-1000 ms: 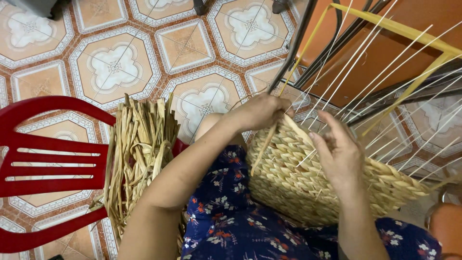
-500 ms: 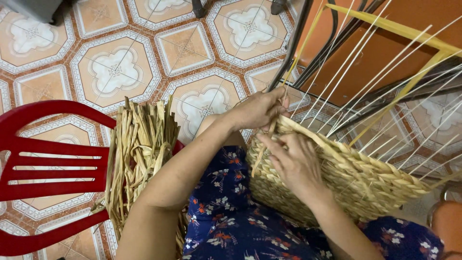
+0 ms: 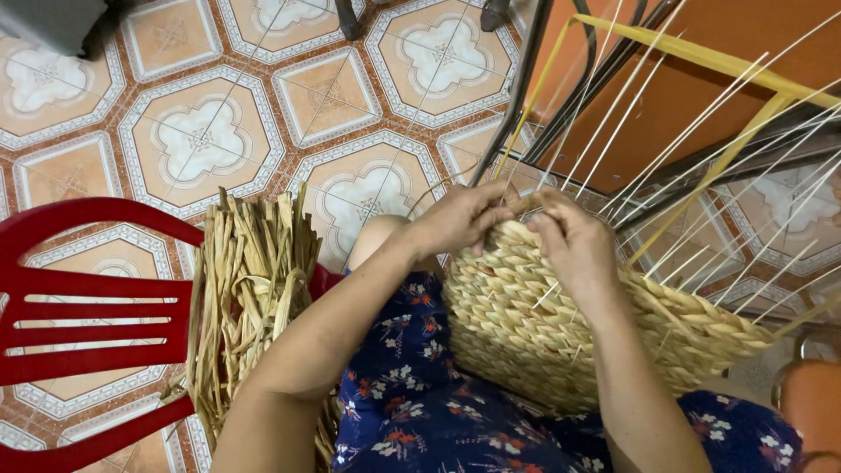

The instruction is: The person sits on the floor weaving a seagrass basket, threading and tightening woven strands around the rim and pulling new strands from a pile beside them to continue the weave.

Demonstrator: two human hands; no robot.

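Observation:
A half-woven straw basket rests on my lap, on a blue flowered dress. Thin pale spokes stick up from its rim to the upper right. My left hand grips the basket's near rim at its top left. My right hand sits just beside it on the rim, fingers pinched on a flat straw strand at the weaving edge. The two hands almost touch.
A bundle of loose dried straw strips lies over a red plastic chair at my left. Patterned floor tiles lie beyond. An orange board with a yellow frame and dark metal bars stands at the upper right.
My right hand slid left along the basket's rim, from the right side to meet my left hand at the top left. The left hand stayed on the rim.

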